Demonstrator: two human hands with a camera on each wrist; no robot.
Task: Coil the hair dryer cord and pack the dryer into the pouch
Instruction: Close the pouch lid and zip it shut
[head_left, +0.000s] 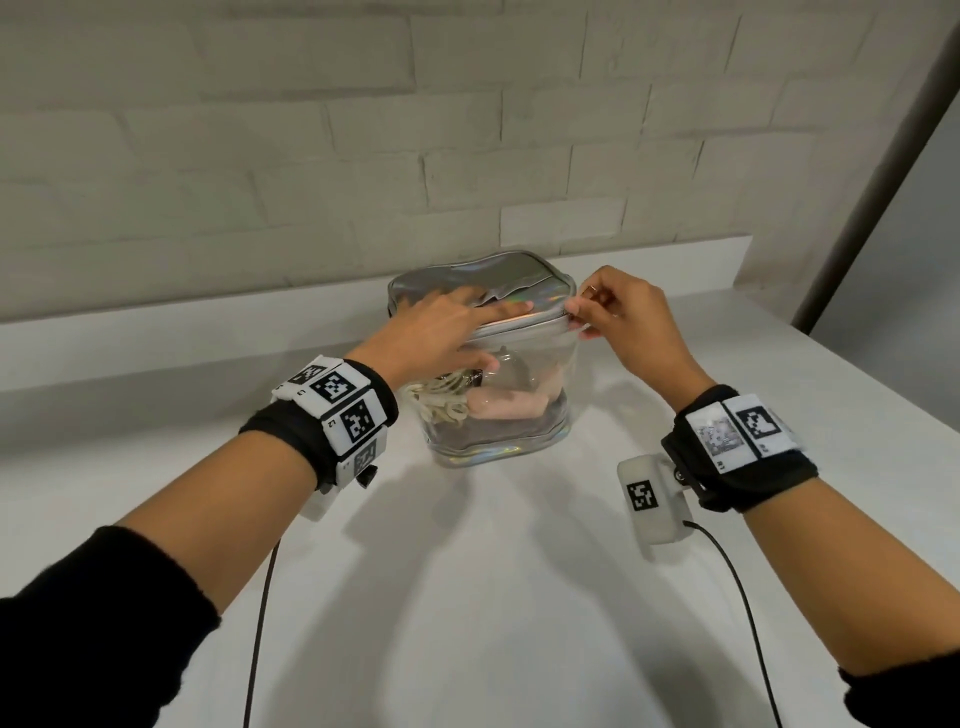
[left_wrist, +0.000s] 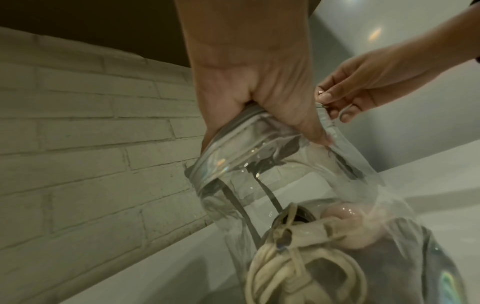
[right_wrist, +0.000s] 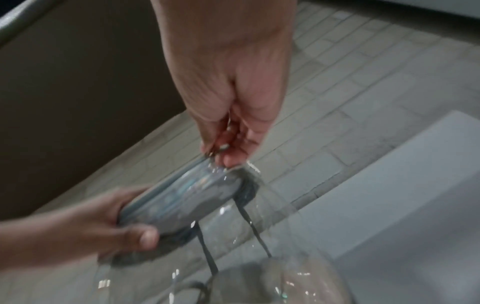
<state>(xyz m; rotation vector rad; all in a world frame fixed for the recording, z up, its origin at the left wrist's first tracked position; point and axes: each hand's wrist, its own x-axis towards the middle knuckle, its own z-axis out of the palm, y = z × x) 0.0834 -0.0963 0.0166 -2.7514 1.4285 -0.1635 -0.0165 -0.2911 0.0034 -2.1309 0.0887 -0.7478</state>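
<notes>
The clear pouch (head_left: 493, 273) with silver holographic trim stands upright on the white counter (head_left: 519, 597). Inside it lie the pink hair dryer (head_left: 511, 405) and, to its left, the coiled beige cord (head_left: 441, 405). My left hand (head_left: 493, 332) grips the pouch's top front edge, fingers across the lid and thumb down on the clear front wall. My right hand (head_left: 574, 317) pinches the zipper pull (head_left: 570, 313) at the pouch's front right corner. In the left wrist view the cord (left_wrist: 285, 273) and dryer (left_wrist: 345, 216) show through the wall below the thumb. The right wrist view is blurred.
A pale brick wall (head_left: 311, 130) with a low white ledge (head_left: 156, 322) runs close behind the pouch. The counter's right edge (head_left: 883, 384) falls off toward a dark slanted post (head_left: 883, 171). Black cables (head_left: 260, 623) trail from both wrist cameras toward me.
</notes>
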